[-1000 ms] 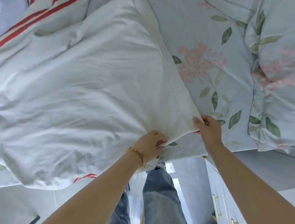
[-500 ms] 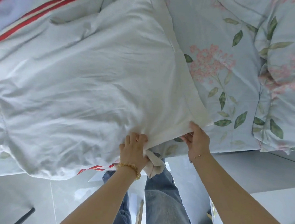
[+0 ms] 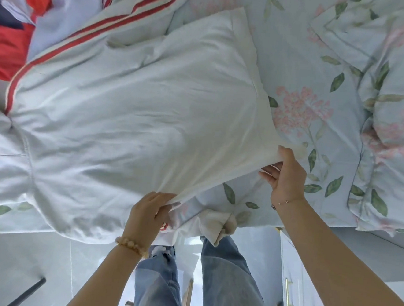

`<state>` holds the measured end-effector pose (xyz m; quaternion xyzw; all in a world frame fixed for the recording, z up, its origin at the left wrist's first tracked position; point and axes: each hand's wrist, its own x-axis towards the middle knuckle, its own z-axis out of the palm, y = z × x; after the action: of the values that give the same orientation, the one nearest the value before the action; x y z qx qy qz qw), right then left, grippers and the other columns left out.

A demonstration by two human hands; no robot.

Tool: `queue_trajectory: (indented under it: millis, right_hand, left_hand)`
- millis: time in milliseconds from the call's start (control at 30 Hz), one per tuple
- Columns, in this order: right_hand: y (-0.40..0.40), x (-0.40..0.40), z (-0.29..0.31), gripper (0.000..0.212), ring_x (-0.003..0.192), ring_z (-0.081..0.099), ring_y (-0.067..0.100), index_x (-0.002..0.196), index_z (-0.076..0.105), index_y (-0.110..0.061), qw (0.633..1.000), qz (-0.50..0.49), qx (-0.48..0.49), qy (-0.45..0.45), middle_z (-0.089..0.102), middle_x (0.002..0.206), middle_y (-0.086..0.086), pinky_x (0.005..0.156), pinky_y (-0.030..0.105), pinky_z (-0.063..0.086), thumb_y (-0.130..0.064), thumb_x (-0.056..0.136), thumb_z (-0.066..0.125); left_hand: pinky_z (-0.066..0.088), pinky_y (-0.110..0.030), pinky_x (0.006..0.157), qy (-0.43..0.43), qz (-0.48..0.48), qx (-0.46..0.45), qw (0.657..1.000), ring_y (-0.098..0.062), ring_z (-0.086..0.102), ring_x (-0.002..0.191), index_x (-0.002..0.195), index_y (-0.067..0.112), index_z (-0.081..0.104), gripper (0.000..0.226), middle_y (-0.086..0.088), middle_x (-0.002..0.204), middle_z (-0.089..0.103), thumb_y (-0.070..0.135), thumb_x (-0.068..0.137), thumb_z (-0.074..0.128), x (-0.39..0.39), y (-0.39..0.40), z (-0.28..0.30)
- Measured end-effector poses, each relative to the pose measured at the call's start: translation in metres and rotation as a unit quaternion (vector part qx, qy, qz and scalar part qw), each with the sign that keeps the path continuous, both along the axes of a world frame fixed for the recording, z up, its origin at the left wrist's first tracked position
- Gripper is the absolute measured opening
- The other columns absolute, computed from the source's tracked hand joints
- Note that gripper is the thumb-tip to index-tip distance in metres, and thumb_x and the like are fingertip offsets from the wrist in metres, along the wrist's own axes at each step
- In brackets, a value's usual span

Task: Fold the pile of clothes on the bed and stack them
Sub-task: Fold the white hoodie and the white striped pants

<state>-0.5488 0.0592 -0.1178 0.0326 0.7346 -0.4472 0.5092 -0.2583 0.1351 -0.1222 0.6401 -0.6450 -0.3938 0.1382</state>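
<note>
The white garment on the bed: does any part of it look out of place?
Yes. A bunched white part hangs off the bed edge, below the hem held by the left hand and right hand.

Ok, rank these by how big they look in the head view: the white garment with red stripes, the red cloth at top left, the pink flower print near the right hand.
1. White garment with red stripes, by far.
2. Red cloth, though the frame's edge cuts it off.
3. Pink flower print.
</note>
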Motion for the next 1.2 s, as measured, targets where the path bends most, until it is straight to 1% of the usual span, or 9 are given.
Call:
queue_trajectory:
  millis: [267, 433, 633, 767, 833, 933, 1000, 1100, 1200]
  right_hand:
    - [-0.085, -0.012, 0.008, 0.019, 0.052, 0.069, 0.013, 0.078, 0.061, -0.009, 0.994, 0.104, 0.032, 0.024, 0.069, 0.055, 0.002, 0.044, 0.023, 0.052, -0.02, 0.092, 0.055]
    - [-0.137, -0.014, -0.021, 0.018, 0.049, 0.067, 0.012, 0.08, 0.059, -0.009, 0.987, 0.149, 0.048, 0.031, 0.07, 0.063, 0.003, 0.046, 0.021, 0.052, -0.022, 0.092, 0.056]
    - [-0.16, -0.006, -0.057, 0.019, 0.08, 0.057, 0.017, 0.108, 0.064, -0.009, 0.935, 0.349, -0.045, 0.05, 0.063, 0.092, 0.004, 0.067, 0.021, 0.045, -0.022, 0.094, 0.061]
    - [-0.13, -0.026, -0.065, 0.027, 0.103, 0.055, 0.009, 0.116, 0.061, -0.012, 0.873, 0.379, -0.116, 0.283, 0.058, 0.116, -0.003, 0.088, 0.017, 0.043, -0.01, 0.089, 0.062]
    - [-0.11, -0.04, -0.066, 0.027, 0.099, 0.052, 0.013, 0.113, 0.057, -0.012, 0.895, 0.282, -0.071, 0.337, 0.052, 0.11, -0.003, 0.086, 0.024, 0.044, -0.013, 0.087, 0.065]
    - [-0.081, -0.045, -0.068, 0.023, 0.071, 0.048, 0.017, 0.094, 0.052, -0.013, 0.97, 0.167, 0.068, 0.163, 0.05, 0.083, 0.006, 0.068, 0.034, 0.046, -0.024, 0.085, 0.07]
    - [-0.071, -0.037, -0.065, 0.031, 0.063, 0.052, 0.016, 0.09, 0.059, -0.008, 0.981, 0.147, 0.125, 0.002, 0.055, 0.077, 0.009, 0.066, 0.033, 0.054, -0.037, 0.087, 0.07]
    - [-0.072, -0.023, -0.064, 0.055, 0.098, 0.067, 0.033, 0.122, 0.06, -0.003, 0.981, 0.14, 0.077, -0.114, 0.064, 0.108, 0.017, 0.097, 0.042, 0.053, -0.044, 0.088, 0.066]
    - [-0.083, -0.015, -0.066, 0.044, 0.114, 0.063, 0.032, 0.126, 0.059, -0.012, 0.989, 0.097, 0.033, -0.107, 0.065, 0.123, 0.016, 0.095, 0.04, 0.054, -0.031, 0.088, 0.07]
  left_hand:
    - [0.042, -0.014, 0.085, -0.006, 0.027, 0.017, 0.999, -0.011, 0.064, 0.096, 0.102, 0.012, 0.074, 0.02, -0.002, 0.102, 0.073, 0.025, 0.09, 0.066, 0.012, -0.109, 0.039]
    - [0.041, -0.031, 0.077, -0.12, -0.005, 0.129, 0.984, -0.028, 0.061, 0.094, 0.081, 0.021, 0.064, 0.025, -0.001, 0.084, 0.065, 0.039, 0.096, 0.055, 0.009, -0.191, -0.005]
    - [0.046, -0.039, 0.087, -0.248, 0.041, 0.187, 0.95, -0.034, 0.059, 0.098, 0.095, 0.015, 0.056, 0.022, -0.012, 0.099, 0.064, 0.035, 0.097, 0.047, -0.005, -0.21, -0.058]
    - [0.038, -0.044, 0.093, -0.225, 0.112, 0.084, 0.964, -0.031, 0.051, 0.112, 0.121, 0.018, 0.052, 0.037, -0.007, 0.118, 0.058, 0.04, 0.092, 0.056, -0.019, -0.189, -0.063]
    - [0.036, -0.049, 0.098, -0.193, 0.144, 0.068, 0.968, -0.028, 0.045, 0.119, 0.128, 0.023, 0.047, 0.058, -0.003, 0.127, 0.051, 0.053, 0.083, 0.065, -0.022, -0.17, -0.059]
    - [0.035, -0.052, 0.1, -0.184, 0.214, 0.147, 0.948, -0.03, 0.038, 0.127, 0.133, 0.021, 0.042, 0.074, -0.005, 0.136, 0.041, 0.052, 0.074, 0.074, -0.018, -0.138, -0.058]
    - [0.036, -0.051, 0.1, -0.206, 0.199, 0.157, 0.945, -0.034, 0.039, 0.126, 0.133, 0.015, 0.044, 0.07, -0.011, 0.133, 0.042, 0.041, 0.077, 0.076, -0.015, -0.123, -0.06]
    - [0.039, -0.051, 0.095, -0.213, 0.152, 0.149, 0.954, -0.038, 0.04, 0.119, 0.131, 0.014, 0.048, 0.057, -0.013, 0.129, 0.045, 0.009, 0.077, 0.067, -0.004, -0.124, -0.062]
    - [0.04, -0.043, 0.097, -0.181, 0.088, 0.167, 0.965, -0.041, 0.048, 0.112, 0.131, 0.015, 0.054, 0.063, -0.015, 0.127, 0.049, -0.009, 0.073, 0.057, 0.012, -0.137, -0.062]
